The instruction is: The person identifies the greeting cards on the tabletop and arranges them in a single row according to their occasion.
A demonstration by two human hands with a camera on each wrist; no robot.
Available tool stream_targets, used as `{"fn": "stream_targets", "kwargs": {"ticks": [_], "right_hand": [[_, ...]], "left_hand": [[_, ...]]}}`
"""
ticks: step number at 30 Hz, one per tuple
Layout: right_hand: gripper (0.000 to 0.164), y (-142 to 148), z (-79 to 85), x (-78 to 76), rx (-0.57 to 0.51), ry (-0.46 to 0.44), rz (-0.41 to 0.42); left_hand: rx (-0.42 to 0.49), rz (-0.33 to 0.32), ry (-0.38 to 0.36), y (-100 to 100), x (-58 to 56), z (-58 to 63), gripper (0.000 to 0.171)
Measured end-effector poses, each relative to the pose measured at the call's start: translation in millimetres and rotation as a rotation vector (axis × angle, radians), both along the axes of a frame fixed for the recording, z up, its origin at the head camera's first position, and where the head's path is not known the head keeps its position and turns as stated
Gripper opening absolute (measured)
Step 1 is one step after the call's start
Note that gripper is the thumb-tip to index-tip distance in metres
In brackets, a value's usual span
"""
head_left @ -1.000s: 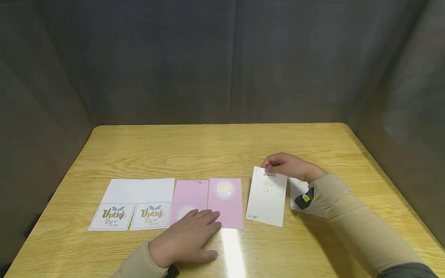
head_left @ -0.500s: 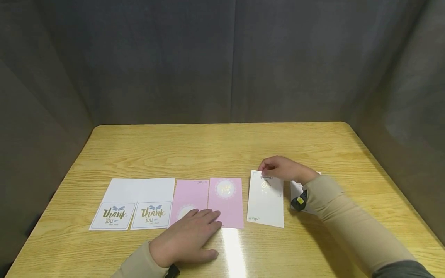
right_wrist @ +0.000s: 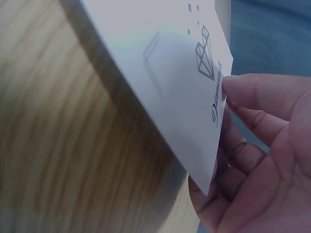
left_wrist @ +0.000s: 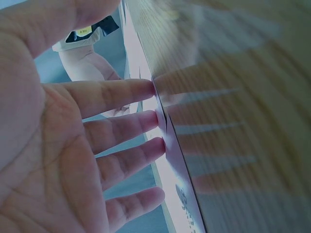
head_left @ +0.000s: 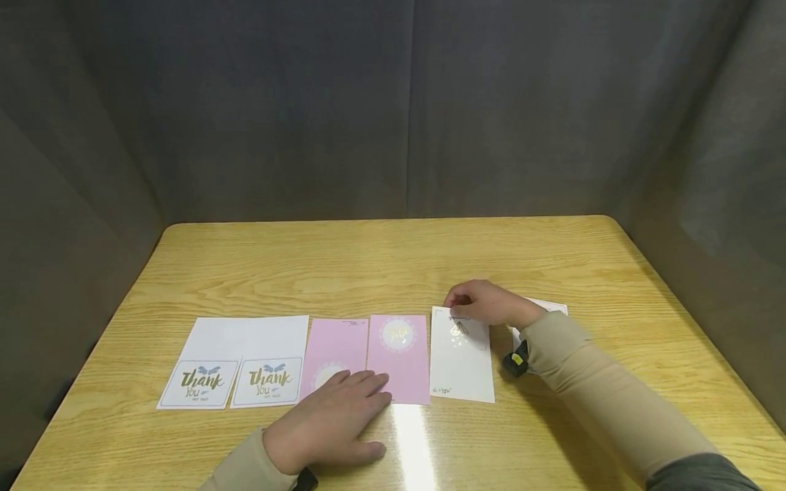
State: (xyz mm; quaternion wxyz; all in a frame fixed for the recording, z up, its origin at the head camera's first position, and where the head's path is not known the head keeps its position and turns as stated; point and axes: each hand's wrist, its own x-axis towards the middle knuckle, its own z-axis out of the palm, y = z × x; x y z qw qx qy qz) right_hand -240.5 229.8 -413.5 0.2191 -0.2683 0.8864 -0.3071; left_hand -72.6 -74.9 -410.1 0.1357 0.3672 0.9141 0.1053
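Observation:
My right hand [head_left: 488, 303] pinches the far edge of a white card [head_left: 462, 372] printed with a gold diamond drawing. Thumb on its printed face and fingers behind, the card [right_wrist: 160, 73] tilts up from the wood at that edge in the right wrist view. It stands just right of two pink cards laid side by side. Across the near ends of the left pink card [head_left: 338, 341] and the right pink card [head_left: 402, 375] my left hand [head_left: 334, 419] rests flat, fingers straight. In the left wrist view its fingertips [left_wrist: 155, 145] touch the cards.
Two white "Thank You" cards [head_left: 264, 341] lie at the left end of the row. Another white card [head_left: 552, 305] lies on the right, mostly hidden under my right wrist and sleeve. Dark curtains [head_left: 368, 116] surround the wooden table [head_left: 295, 259] at the back and sides.
My right hand has moved left and slightly nearer with the white card, bringing it close beside the right pink card and straighter. The left hand stays put.

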Motion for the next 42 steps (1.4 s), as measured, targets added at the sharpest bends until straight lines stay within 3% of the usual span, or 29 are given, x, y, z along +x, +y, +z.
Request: {"fn": "stream_targets", "kwargs": {"ticks": [21,28,42], "right_hand": [[0.008,-7.3,-4.0,6.2,0.069,0.088,-0.024],[0.01,-10.7,-6.4,10.9,0.121,0.173,-0.035],[0.012,-16.1,-7.5,19.4,0.203,0.319,0.024]], "left_hand": [[0.019,-0.004,0.029,3.0,-0.2,0.5,0.06],[0.012,0.01,0.014,5.2,0.4,0.6,0.059],[0.033,0.003,0.065,5.2,-0.8,-1.1,0.053]]}}
